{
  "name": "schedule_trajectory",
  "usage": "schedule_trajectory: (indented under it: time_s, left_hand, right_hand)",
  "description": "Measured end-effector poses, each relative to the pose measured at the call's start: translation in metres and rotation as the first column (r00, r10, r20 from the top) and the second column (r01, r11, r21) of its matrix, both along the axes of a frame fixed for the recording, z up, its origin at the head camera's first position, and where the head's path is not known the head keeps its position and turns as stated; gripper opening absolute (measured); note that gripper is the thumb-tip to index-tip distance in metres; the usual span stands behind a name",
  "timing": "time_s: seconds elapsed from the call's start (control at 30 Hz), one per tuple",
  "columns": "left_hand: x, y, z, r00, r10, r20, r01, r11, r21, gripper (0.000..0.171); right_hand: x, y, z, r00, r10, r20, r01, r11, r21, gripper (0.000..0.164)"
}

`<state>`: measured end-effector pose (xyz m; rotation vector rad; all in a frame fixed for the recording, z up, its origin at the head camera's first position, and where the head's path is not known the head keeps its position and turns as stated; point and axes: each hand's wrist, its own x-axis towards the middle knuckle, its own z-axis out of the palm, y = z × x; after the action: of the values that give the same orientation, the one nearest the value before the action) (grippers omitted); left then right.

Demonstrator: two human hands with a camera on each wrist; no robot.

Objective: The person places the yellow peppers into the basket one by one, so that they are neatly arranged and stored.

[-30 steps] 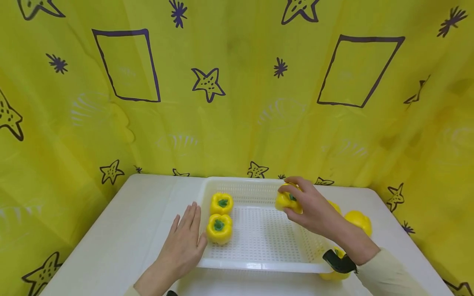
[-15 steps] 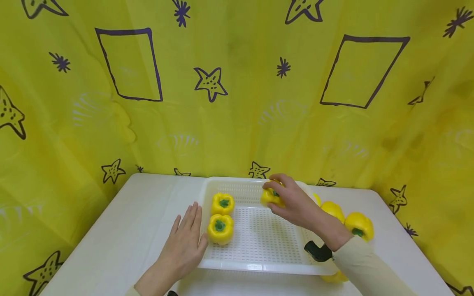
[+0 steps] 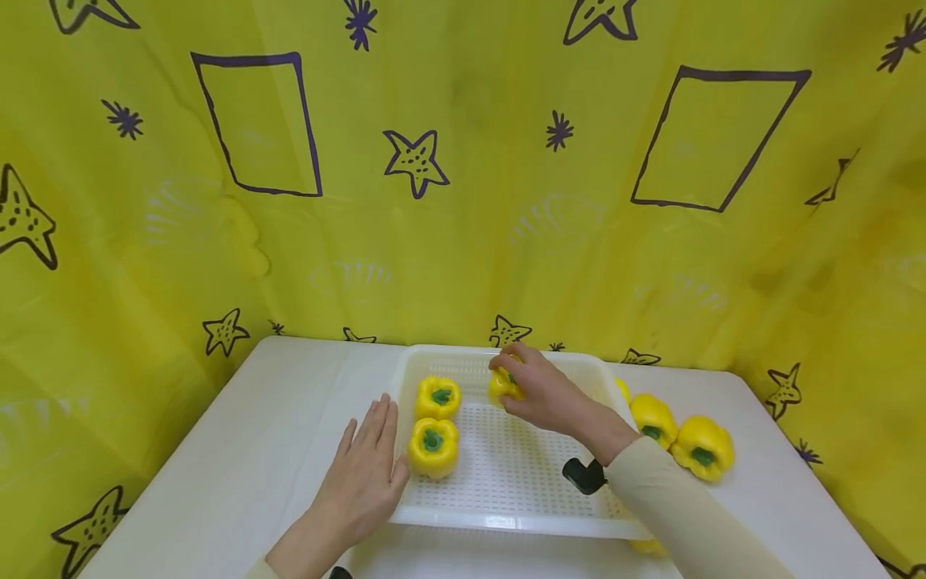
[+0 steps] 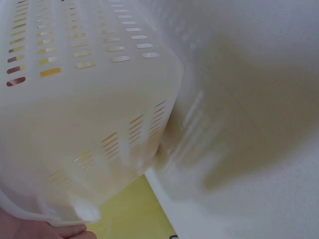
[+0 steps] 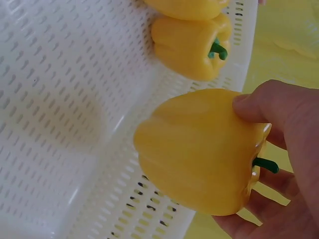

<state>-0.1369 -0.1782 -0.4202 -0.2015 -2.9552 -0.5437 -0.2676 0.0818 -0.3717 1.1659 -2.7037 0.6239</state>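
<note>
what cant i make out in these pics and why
Head view: front outside pepper, mostly hidden by right sleeve and basket.
Head view: rear outside pepper, mostly hidden by basket.
Left wrist view: left hand, mostly cut off by bottom edge.
Right wrist view: top pepper, cut off by top edge.

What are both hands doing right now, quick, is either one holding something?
Left hand: open, beside the white rectangular plastic basket.
Right hand: closed, holding a glossy, lobed, green-stemmed yellow bell pepper.
</note>
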Motion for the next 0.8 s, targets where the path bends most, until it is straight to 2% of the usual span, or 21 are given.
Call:
schedule_trajectory:
  time_s: [0.23,0.43,0.63,0.8]
  left_hand:
    - [-0.001,0.002,0.000,1.000,-0.010,-0.019,0.010,1.000,0.000,0.066]
    - [-0.001,0.002,-0.001,1.000,-0.009,0.004,0.009,1.000,0.000,0.066]
    - [-0.001,0.002,0.000,1.000,0.000,0.016,0.000,1.000,-0.002,0.067]
    - [0.000,0.001,0.000,1.000,0.006,0.026,-0.005,1.000,-0.006,0.067]
  right_hand:
    - [-0.006,-0.013,-0.010,0.998,-0.003,0.068,0.001,0.999,0.032,0.041]
    - [-0.009,-0.022,-0.019,0.987,-0.019,0.161,0.004,0.996,0.093,0.047]
    - [-0.013,-0.032,-0.025,0.979,-0.009,0.204,-0.015,0.993,0.117,0.057]
    - [-0.014,-0.038,-0.027,0.979,-0.006,0.202,-0.019,0.993,0.119,0.057]
